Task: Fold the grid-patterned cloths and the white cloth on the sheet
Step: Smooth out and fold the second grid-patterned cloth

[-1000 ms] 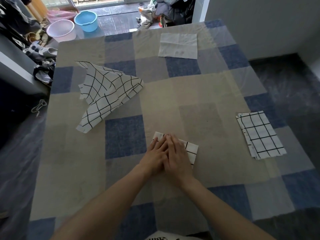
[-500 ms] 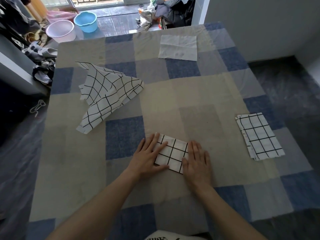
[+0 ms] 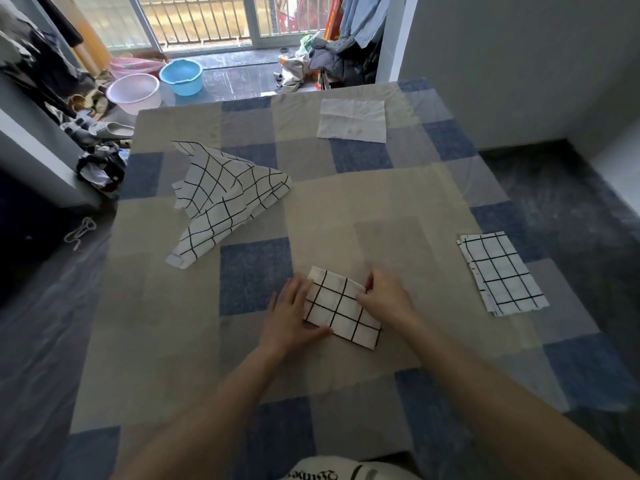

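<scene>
Since half a second ago the right hand (image 3: 384,299) has lifted off the sheet and moved onto the right edge of the small folded grid cloth (image 3: 341,308), its fingers now curled over that edge with the thumb on top, pinching it. The left hand (image 3: 291,315) has stayed at the cloth's left edge, fingers straight and flat, thumb pressing the near left corner; it grips nothing. The view has also tipped upward, bringing the barred window into sight.

The small folded grid cloth lies on the checked blue and beige sheet (image 3: 346,209), near the person. A second folded grid cloth (image 3: 502,273) lies flat well apart to the right. An unfolded, rumpled grid cloth (image 3: 225,199) sits to the far left, and the white cloth (image 3: 353,121) lies spread flat at the far edge.

Black lettering shows on the white garment (image 3: 346,471) at the bottom edge, too cropped and distorted to read. Beyond the sheet stand a blue basin (image 3: 181,76) and a pink basin (image 3: 133,93).
</scene>
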